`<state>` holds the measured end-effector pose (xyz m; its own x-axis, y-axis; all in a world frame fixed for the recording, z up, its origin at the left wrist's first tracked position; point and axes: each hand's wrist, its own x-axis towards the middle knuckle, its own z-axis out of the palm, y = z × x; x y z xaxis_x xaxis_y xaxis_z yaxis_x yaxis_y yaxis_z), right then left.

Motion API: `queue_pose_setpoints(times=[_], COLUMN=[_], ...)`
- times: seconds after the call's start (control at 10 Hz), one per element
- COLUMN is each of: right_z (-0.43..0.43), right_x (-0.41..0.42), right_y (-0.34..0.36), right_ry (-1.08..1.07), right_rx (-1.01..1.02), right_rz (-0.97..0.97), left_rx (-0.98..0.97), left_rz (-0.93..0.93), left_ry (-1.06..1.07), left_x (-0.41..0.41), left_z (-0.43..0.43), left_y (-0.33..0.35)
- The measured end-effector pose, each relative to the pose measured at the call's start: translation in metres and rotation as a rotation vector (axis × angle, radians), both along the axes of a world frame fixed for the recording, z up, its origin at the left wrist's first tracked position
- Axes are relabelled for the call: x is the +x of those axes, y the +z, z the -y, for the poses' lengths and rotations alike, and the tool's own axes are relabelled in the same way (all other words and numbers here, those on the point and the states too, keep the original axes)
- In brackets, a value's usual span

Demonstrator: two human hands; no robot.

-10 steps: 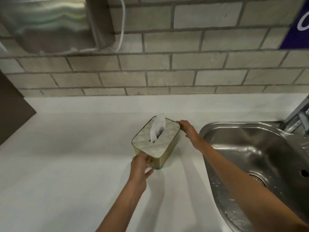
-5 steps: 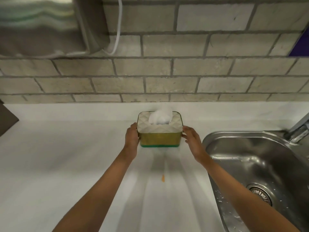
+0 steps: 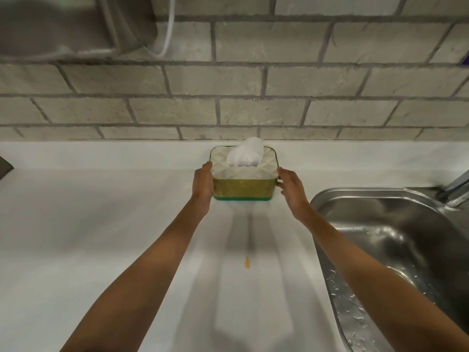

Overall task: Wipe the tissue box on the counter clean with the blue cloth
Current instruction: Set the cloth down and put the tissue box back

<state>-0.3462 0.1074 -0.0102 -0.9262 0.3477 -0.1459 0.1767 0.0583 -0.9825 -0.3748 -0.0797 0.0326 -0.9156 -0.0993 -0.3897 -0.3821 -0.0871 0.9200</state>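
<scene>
We find both hands, left hand (image 3: 202, 183) and right hand (image 3: 290, 187), fingers clasping the tissue box (image 3: 244, 179) sides, apparently squaring it near the wall; no cloth visible.

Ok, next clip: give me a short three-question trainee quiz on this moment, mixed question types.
1. True or false: the blue cloth is in one of the hands.
2. Which sides of the tissue box do the left hand and right hand touch?
   A. front and back
   B. its left and right ends
   C. lid only
3. Fill in: the small orange spot lies on the ____ in front of the box.

Key: 1. False; no cloth is visible. 2. B. 3. counter, left of the sink.
</scene>
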Motion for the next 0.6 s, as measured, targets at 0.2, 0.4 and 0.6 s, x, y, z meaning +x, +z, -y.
queue_pose_setpoints(times=[0.2,0.4,0.6], right_z=[-0.002,-0.003,-0.002], right_x=[-0.002,0.0,0.013], right_y=[-0.001,0.004,0.022], right_ry=[-0.002,-0.005,0.039], right_rx=[0.0,-0.002,0.026], right_rz=[0.013,0.01,0.154], left_rx=[-0.029,-0.036,-0.075], left_rz=[0.022,0.022,0.012], left_ry=[0.021,0.01,0.017], left_x=[-0.002,0.001,0.014], left_z=[-0.002,-0.003,0.0], left_y=[-0.002,0.001,0.013])
